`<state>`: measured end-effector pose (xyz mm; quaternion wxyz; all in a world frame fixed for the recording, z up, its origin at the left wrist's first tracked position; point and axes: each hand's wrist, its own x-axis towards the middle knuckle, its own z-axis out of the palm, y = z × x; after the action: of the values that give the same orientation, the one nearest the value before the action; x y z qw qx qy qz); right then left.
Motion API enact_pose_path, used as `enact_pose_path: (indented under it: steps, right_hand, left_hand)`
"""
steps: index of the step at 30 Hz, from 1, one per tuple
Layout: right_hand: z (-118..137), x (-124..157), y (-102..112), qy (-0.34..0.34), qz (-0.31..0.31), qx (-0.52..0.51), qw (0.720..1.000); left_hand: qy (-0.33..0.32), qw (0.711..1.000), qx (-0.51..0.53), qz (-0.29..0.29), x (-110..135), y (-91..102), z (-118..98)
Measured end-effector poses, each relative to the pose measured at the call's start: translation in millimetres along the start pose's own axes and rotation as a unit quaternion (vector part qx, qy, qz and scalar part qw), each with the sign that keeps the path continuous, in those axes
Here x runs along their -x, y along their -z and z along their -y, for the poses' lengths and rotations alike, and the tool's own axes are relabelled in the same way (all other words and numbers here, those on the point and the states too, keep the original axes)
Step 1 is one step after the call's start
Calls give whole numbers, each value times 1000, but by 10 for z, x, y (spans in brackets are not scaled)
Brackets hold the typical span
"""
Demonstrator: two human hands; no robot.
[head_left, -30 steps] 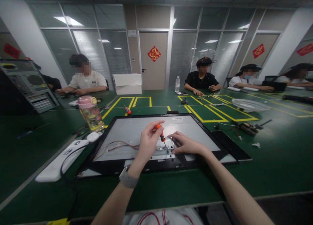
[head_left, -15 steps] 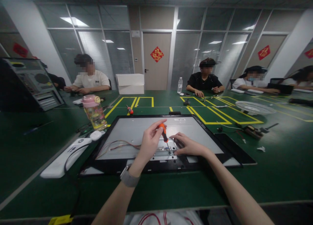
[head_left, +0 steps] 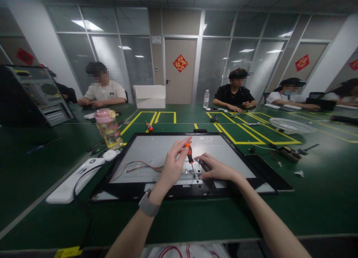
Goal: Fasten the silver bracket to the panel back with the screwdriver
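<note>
A monitor panel (head_left: 156,149) with a black frame lies back side up on the table before me. My left hand (head_left: 175,162), with a watch on its wrist, grips the orange end of a screwdriver (head_left: 190,155). The tool is tilted, its tip down at a metal bracket (head_left: 197,181) near the panel's front edge. My right hand (head_left: 216,167) rests on the panel just right of the tip, fingers curled by the bracket; what they hold, if anything, is hidden. A bundle of thin wires (head_left: 140,164) runs left from the bracket.
Left of the panel are a white power strip (head_left: 69,183) and a pink-lidded bottle (head_left: 107,129). A computer case (head_left: 41,97) stands farther left. A dark flat slab (head_left: 270,174) lies at the right. Several people sit across the table (head_left: 190,220), near a white box (head_left: 149,96).
My left hand and the screwdriver handle have shifted slightly right in the picture. The right hand stays by the bracket, and the screwdriver tip remains there.
</note>
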<state>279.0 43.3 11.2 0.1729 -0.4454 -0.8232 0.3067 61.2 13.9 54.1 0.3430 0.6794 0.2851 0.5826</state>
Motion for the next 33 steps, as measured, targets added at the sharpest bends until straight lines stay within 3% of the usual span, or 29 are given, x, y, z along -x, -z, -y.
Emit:
enact_pose_path:
  steps: [11, 14, 19, 25, 29, 33]
  right_hand:
    - [-38, -8, -14, 1, -4, -1, 1000]
    - [-21, -5, -7, -4, -2, 2, 1000]
    - [19, 0, 3, -5, -1, 3, 1000]
    - [13, -3, -4, 2, -4, 6, 1000]
    - [6, -4, -5, 1, -5, 5, 1000]
    - [28, -1, 1, -2, -5, 5, 1000]
  left_hand:
    - [5, 1000, 9, 5, -6, 2, -31]
    - [-1, 1000, -24, -18, -5, 2, -1]
    - [-26, 999, -32, 14, 14, -5, 28]
    - [-55, 991, -118, -13, 43, -12, -31]
    - [-59, 995, -74, 16, 39, -6, -31]
    - [-58, 995, -80, -10, 32, -9, -25]
